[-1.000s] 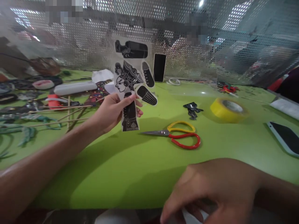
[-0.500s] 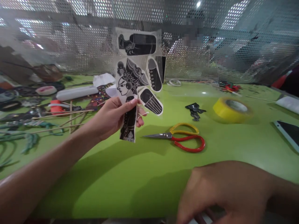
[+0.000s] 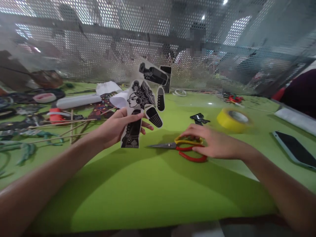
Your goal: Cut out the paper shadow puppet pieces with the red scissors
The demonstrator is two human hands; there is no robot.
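The right hand rests over steel-bladed scissors with red and yellow looped handles, fingers curled on the handles; whether it has closed on them I cannot tell. They lie on the smooth green bench, between its near and far edges, tips towards its left edge. The left hand pinches a clear-and-white sheet printed with black figures, above the bench. The step looks like taking up the scissors, which calls for seating thumb and fingers in the loops.
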